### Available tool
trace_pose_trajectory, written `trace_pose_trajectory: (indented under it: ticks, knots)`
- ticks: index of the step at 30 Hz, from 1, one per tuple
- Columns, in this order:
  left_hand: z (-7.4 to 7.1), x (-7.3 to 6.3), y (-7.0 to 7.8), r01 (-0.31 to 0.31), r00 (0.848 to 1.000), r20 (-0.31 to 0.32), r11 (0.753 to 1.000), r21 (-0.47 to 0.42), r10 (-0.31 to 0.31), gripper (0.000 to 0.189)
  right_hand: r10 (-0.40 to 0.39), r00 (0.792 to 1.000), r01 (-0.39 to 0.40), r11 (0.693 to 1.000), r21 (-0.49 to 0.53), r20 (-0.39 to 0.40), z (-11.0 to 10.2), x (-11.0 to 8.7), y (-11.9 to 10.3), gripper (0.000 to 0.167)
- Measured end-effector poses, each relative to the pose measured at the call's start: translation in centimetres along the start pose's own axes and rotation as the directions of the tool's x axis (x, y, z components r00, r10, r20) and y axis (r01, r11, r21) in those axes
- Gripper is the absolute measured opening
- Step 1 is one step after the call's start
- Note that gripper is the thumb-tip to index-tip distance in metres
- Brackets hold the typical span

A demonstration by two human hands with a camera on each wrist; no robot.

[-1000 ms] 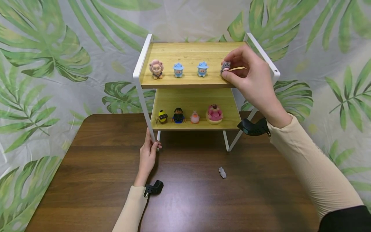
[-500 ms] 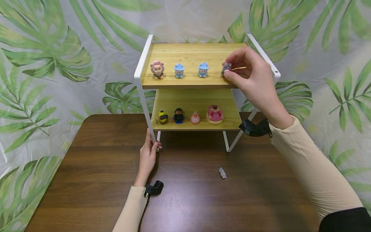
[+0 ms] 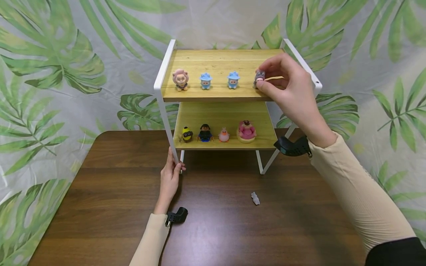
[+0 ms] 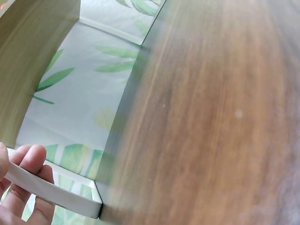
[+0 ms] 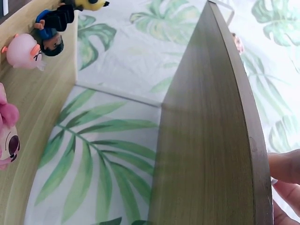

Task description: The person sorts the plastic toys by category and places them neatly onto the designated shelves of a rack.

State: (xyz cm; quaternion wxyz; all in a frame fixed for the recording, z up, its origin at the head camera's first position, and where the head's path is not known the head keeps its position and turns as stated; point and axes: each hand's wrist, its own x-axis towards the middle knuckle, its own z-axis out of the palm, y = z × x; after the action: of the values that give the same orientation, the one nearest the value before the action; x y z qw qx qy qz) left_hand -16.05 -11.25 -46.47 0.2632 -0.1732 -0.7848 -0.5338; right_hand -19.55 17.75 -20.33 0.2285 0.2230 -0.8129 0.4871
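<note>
My right hand (image 3: 293,88) pinches a small grey figurine (image 3: 259,78) between thumb and fingers at the right front of the top shelf (image 3: 216,59). To its left, in a row, stand two blue-hatted figurines (image 3: 233,80) and a pink-maned figurine (image 3: 181,79). Down at the left, my left hand (image 3: 170,181) holds the white front leg (image 3: 165,125) of the rack; in the left wrist view the fingers (image 4: 33,159) wrap around that white bar (image 4: 56,192). The right wrist view shows only fingertips of the right hand (image 5: 285,183) beside the shelf edge, with the figurine mostly hidden.
The lower shelf (image 3: 223,111) bears a yellow figure (image 3: 187,134), a dark-clothed figure (image 3: 205,133), a pink duck-like figure (image 3: 224,134) and a pink bear (image 3: 246,131). A small pale grey piece (image 3: 255,198) lies on the brown table (image 3: 213,229). A leaf-patterned cloth (image 3: 60,44) hangs behind.
The grey figurine has turned slightly in the right hand's fingers, at nearly the same place on the top shelf. The left hand stays on the rack's leg.
</note>
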Motion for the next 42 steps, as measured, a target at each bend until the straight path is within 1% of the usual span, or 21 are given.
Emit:
trace_pose_trajectory:
  ticks: [6,10,16,20,23,26,32,36,39,42]
  knots:
    - [0.1,0.0,0.0,0.000,1.000,-0.002,1.000,0.013,0.000,0.093,-0.014,1.000,0.015,0.998,0.057,-0.012,-0.1,0.0,0.0,0.022]
    - [0.1,0.0,0.2,-0.002,1.000,-0.003,1.000,0.014,0.002,0.094,-0.040,0.999,0.043,0.992,0.120,-0.031,-0.3,0.0,0.1,0.024]
    - [0.1,0.0,0.2,-0.012,1.000,-0.008,1.000,0.021,0.012,0.094,-0.056,0.996,0.072,0.968,0.241,-0.073,-0.7,-0.2,0.0,0.026]
    - [0.5,-0.3,-1.6,-0.007,1.000,-0.019,0.999,0.031,0.007,0.094,-0.058,0.993,0.086,0.947,0.310,-0.099,-0.9,-0.7,0.0,0.026]
    - [0.9,-0.5,-3.1,-0.018,0.999,-0.029,0.999,0.045,0.020,0.095,-0.055,0.993,0.087,0.940,0.331,-0.106,-1.1,-1.1,0.1,0.025]
    - [1.0,-0.5,-3.6,-0.042,0.998,-0.033,0.997,0.066,0.044,0.097,-0.043,0.993,0.077,0.936,0.343,-0.108,-1.4,-1.5,0.1,0.025]
    - [1.0,-0.3,-3.9,-0.093,0.995,-0.037,0.992,0.086,0.097,0.105,-0.026,0.994,0.063,0.927,0.370,-0.104,-1.8,-2.4,0.3,0.025]
    - [1.1,-0.3,-3.9,-0.116,0.992,-0.039,0.989,0.089,0.119,0.106,-0.027,0.995,0.061,0.920,0.388,-0.093,-2.0,-3.3,0.4,0.025]
    - [1.0,-0.3,-3.9,-0.113,0.993,-0.034,0.989,0.094,0.116,0.106,-0.040,0.994,0.076,0.916,0.394,-0.100,-2.0,-4.0,0.4,0.023]
    - [1.0,-0.3,-3.8,-0.090,0.995,-0.025,0.992,0.091,0.093,0.104,-0.082,0.990,0.121,0.918,0.377,-0.118,-2.1,-4.6,0.4,0.021]
